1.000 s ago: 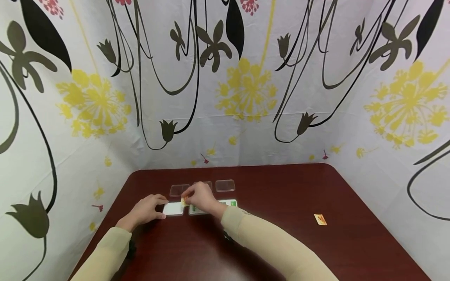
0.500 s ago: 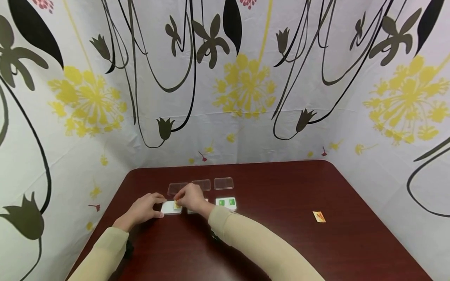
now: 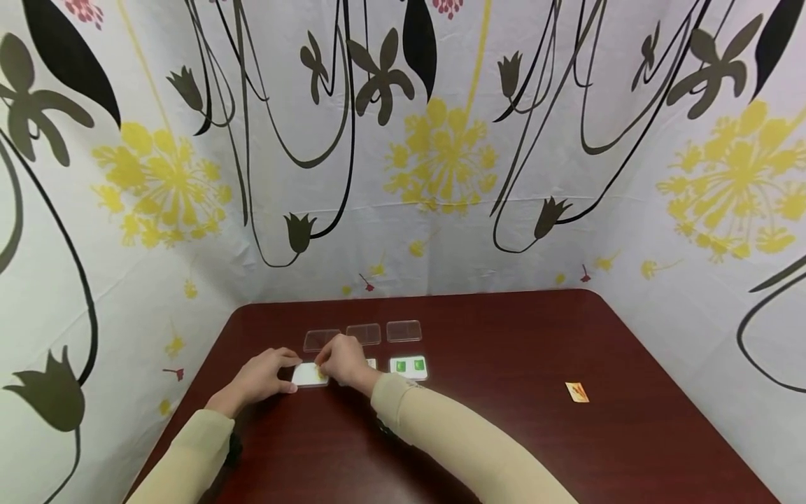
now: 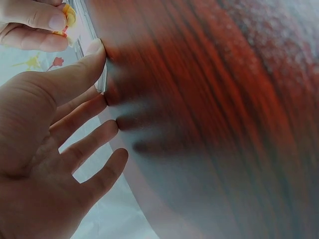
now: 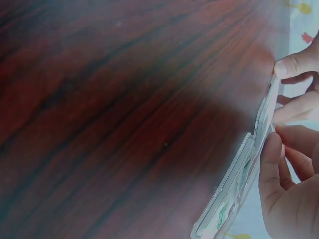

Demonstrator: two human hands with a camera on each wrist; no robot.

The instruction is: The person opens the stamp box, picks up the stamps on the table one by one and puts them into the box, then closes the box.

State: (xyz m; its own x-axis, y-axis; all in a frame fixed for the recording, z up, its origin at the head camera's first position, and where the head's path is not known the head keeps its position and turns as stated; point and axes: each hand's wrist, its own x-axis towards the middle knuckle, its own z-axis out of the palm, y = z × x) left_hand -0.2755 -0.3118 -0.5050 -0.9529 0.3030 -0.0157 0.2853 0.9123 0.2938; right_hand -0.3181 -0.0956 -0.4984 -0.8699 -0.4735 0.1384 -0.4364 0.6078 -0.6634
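Note:
A flat white case (image 3: 307,375) lies at the left end of a near row on the table. My left hand (image 3: 261,374) holds its left end, with the thumb at the near corner and the index finger at the far one; the other fingers spread loosely in the left wrist view. Over the case's right end, my right hand (image 3: 343,358) pinches a small yellow picture card (image 4: 70,17) between thumb and fingers. Most of that card is hidden by the fingers in the head view. The right hand also partly covers a middle case (image 5: 224,194) with green squares.
A third white case (image 3: 408,367) with two green squares ends the row. Behind stand several clear plastic lids, among them the right lid (image 3: 404,331). An orange picture card (image 3: 576,392) lies farther right on the dark red table (image 3: 491,350). Patterned cloth (image 3: 434,259) hangs behind.
My right hand has shifted left and lowered the yellow card onto the right part of the white case, uncovering the case with two green squares. The left hand keeps its place.

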